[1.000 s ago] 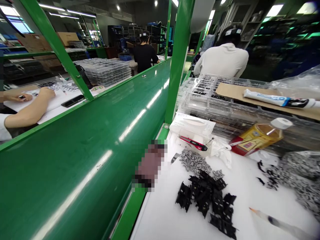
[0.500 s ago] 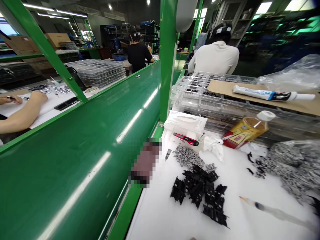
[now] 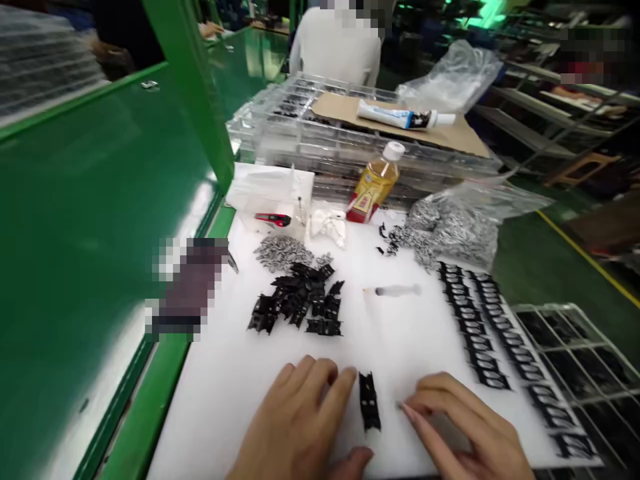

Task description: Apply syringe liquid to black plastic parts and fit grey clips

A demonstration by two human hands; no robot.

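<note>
A single black plastic part (image 3: 370, 402) lies on the white work surface between my two hands. My left hand (image 3: 300, 420) is just left of it, palm down, thumb and fingers apart, with the index fingertip close to its upper end. To the right, my right hand (image 3: 465, 427) has thumb and index finger pinched together. Something small and greyish shows at those fingertips, too blurred to name. Beyond my hands are a heap of black plastic parts (image 3: 300, 300) and a pile of small grey pieces (image 3: 283, 253). A syringe (image 3: 397, 291) lies right of the heap.
Rows of black parts with grey pieces (image 3: 475, 333) line the right side. Behind stand a bottle (image 3: 375, 183), a bag of grey pieces (image 3: 460, 227) and stacked clear trays (image 3: 280, 143) bearing a glue tube (image 3: 400, 117). A red cutter (image 3: 273, 219) lies at back left.
The view has swung right and down. Both my hands, the single black part between them and the rows at right now show. The heap and syringe look unmoved on the table.
</note>
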